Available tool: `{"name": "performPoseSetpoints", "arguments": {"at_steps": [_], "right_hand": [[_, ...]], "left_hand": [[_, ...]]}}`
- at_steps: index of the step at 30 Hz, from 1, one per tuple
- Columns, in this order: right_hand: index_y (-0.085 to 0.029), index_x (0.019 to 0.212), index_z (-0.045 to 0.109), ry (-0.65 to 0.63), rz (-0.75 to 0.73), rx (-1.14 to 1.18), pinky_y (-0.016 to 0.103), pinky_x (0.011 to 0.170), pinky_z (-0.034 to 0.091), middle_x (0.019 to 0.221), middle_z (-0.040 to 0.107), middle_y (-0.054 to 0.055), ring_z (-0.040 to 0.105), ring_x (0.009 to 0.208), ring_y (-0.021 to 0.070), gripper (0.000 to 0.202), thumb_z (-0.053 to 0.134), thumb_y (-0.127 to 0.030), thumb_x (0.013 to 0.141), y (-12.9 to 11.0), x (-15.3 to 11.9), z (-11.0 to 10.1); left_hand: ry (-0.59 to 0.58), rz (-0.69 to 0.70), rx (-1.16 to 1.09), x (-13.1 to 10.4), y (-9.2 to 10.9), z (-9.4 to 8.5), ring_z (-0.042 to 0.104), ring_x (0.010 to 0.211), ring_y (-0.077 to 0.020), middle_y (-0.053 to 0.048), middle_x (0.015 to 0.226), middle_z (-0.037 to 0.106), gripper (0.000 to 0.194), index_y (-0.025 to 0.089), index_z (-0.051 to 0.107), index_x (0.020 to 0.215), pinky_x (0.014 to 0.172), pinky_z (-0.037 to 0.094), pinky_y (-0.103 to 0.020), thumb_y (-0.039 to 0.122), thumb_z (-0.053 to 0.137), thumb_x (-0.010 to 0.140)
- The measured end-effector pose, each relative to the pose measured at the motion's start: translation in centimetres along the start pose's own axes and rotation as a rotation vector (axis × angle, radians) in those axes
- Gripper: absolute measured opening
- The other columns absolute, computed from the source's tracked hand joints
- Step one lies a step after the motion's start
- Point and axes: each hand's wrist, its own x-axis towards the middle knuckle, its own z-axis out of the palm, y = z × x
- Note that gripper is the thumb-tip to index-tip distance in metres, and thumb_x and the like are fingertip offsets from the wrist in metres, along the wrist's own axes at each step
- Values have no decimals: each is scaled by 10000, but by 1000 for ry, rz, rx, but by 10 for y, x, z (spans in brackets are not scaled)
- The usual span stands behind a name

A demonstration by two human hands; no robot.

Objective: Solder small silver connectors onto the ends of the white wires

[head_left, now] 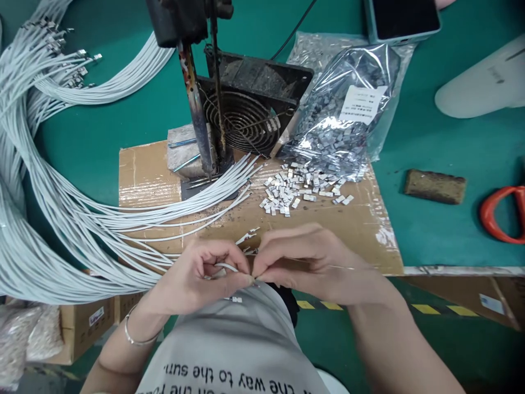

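My left hand (200,279) is closed in a pinch on a white cable (226,266), which loops out between the fingers. My right hand (307,262) meets it fingertip to fingertip at the cable's end; whatever it pinches is too small and hidden to name. A thin shiny wire (341,267) runs across the back of the right hand. Just behind the fingers, a few cable ends with metal connectors (246,236) show. Beyond lie a fan of white cables (197,205) and a pile of small flat metal connectors (285,189) on cardboard (348,230).
An upright soldering iron (199,120) stands beside a black fan (250,117). Behind the pile sits a bag of connectors (336,131). To the right are a brown block (435,186), red-handled scissors (492,216), a white bottle (479,82) and a phone (404,22). Cable bundles (24,219) cover the left.
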Motion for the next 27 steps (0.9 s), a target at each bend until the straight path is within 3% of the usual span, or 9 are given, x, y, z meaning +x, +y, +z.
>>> {"name": "performPoseSetpoints", "arguments": {"at_steps": [4,7,14,18,21,27], "right_hand": [[-256,895,896,318,160,245,207,476,494,724,736,2,630,538,101,34,872,-268,917,8,-1,13],[-285,911,910,475,244,304,201,466,501,703,731,-2,611,513,92,26,888,-286,897,8,-4,24],[-316,944,922,572,289,347,220,521,504,728,718,-1,610,566,97,83,867,-266,908,3,-6,44],[-301,959,923,586,203,287,220,487,474,678,718,1,594,543,104,96,844,-253,935,4,-5,48],[-293,929,916,617,143,236,201,477,466,647,704,-11,587,536,97,125,829,-203,933,5,-5,49],[-226,796,852,804,113,198,207,441,502,618,692,-13,578,488,103,100,829,-206,891,8,0,67]], "left_hand": [[263,140,-35,3,-5,9,393,540,-71,30,693,604,111,197,745,898,459,248,-189,262,791,976],[377,202,-32,7,-6,15,421,525,-64,46,655,599,98,202,734,880,451,289,-154,206,787,963],[461,272,69,12,1,20,499,517,-60,40,656,672,100,195,723,856,433,352,-121,135,771,920],[489,355,133,11,-2,23,544,540,-63,27,714,728,108,201,712,886,435,348,-123,118,761,935],[502,385,225,9,-7,23,516,536,-70,35,702,695,106,208,702,903,448,359,-144,145,760,966],[525,469,346,8,-20,33,447,501,-78,72,641,596,81,228,637,1031,463,338,-187,161,661,1067]]}}
